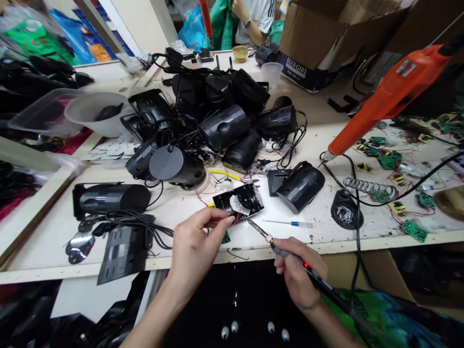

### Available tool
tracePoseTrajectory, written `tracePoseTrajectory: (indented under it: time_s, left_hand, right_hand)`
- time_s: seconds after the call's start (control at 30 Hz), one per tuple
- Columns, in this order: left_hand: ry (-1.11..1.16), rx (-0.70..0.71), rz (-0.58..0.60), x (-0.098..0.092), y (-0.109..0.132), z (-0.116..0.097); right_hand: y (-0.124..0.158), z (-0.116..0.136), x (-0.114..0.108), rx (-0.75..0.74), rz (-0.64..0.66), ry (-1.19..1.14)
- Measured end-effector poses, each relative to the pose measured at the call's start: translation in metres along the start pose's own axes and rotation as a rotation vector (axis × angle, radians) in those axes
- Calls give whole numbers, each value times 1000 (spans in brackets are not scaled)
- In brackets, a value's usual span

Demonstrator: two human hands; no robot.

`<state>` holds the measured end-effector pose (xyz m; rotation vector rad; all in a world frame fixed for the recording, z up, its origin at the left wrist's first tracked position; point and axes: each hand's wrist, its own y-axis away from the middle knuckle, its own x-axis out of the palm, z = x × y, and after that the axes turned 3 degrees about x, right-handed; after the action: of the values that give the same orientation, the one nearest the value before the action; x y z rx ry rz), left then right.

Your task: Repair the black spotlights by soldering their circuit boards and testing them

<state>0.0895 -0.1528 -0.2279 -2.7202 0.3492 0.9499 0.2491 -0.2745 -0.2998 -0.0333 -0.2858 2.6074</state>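
My right hand [300, 273] grips a soldering iron [263, 232] with a small red light on its grip. Its metal tip points up and left, close to the lower edge of a black panel [239, 202]. A round part with whitish material around it sits on that panel. Thumb and index finger of my left hand [197, 237] pinch together at the panel's lower left edge, on a thin red wire [237, 218]. Partly hidden behind these fingers lies a green circuit board [226, 237]. A blue-collared screwdriver [288, 223] rests right of the panel.
Black lamp-like housings [224, 126] with cables are heaped behind the panel. An orange electric screwdriver [384, 101] hangs at the right, above a coiled spring holder [369, 188] and scattered circuit boards [415, 231]. A cardboard box [319, 43] and another person's arm [253, 31] are at the back.
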Motion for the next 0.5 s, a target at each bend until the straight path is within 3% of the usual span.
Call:
tracePoseTrajectory:
  time_s: [0.17, 0.4, 0.5]
  left_hand:
    - [-85, 248, 16, 6, -2, -6]
    - [-209, 405, -59, 12, 2, -9]
    - [-204, 452, -33, 14, 3, -7]
  right_hand:
    - [-1, 10, -3, -29, -21, -124]
    - [-1, 16, -11, -25, -48, -126]
    - [-1, 16, -11, -19, -55, -109]
